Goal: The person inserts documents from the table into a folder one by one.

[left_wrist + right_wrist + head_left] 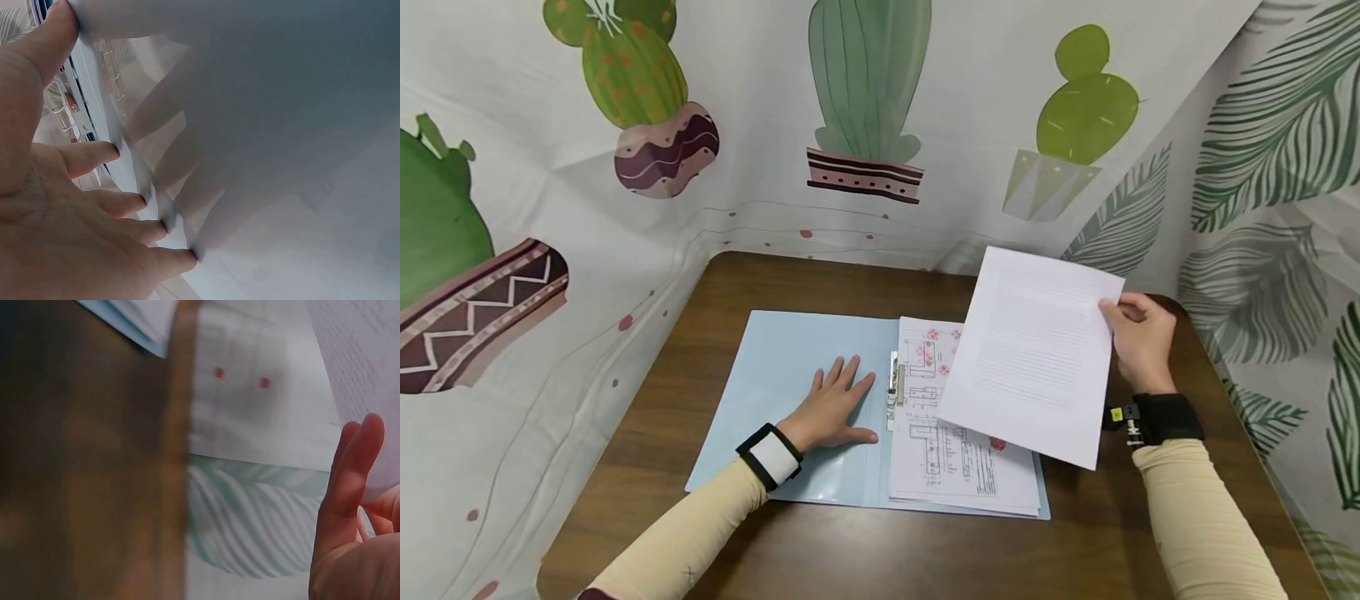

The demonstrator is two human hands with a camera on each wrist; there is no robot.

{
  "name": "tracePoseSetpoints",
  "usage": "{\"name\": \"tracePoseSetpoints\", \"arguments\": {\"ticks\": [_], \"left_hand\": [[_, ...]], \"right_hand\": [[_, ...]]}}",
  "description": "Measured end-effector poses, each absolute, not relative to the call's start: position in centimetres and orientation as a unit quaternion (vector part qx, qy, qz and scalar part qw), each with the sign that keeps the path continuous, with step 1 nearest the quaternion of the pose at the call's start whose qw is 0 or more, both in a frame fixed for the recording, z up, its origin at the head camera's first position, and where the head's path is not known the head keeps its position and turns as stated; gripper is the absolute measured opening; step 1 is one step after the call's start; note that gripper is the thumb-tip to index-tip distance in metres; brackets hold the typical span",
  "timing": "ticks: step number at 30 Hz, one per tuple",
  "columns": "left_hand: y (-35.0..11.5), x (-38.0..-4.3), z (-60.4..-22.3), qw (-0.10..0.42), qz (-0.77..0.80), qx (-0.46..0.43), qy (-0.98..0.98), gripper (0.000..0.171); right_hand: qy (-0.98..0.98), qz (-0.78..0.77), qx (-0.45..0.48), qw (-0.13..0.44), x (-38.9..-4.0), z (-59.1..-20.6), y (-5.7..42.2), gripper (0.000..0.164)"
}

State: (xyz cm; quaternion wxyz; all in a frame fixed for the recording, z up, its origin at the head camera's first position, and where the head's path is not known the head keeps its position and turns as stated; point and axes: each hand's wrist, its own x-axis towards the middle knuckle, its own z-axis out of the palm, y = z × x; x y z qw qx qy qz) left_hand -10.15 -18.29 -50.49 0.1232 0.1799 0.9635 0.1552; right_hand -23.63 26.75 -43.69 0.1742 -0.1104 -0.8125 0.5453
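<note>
A light blue folder (797, 342) lies spread wide on the table, with a metal clip (892, 390) along its spine. On its right side rests a stack of papers (917, 492) printed with line drawings and red marks. My left hand (827, 412) presses flat on the folder's left cover, fingers spread; the left wrist view shows its fingertips (178, 259) touching the glossy surface. My right hand (1142, 333) pinches a sheet of printed paper (1037, 350) by its upper right edge. The sheet is raised and tilted above the stack, hiding part of it.
The brown wooden table (820, 558) extends around the folder. Behind it hangs a white cloth (760, 150) printed with cacti, and a leaf-patterned cloth (1262, 275) is at the right.
</note>
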Motion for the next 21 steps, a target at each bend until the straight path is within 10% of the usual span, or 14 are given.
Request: {"name": "tracePoseSetpoints", "arguments": {"ticks": [21], "left_hand": [[-18.1,-10.3,-50.5,0.121,0.151,0.182,0.964,0.103]], "right_hand": [[-0.837,0.541,-0.086,0.002,-20.5,-51.2,21.7,0.029]]}}
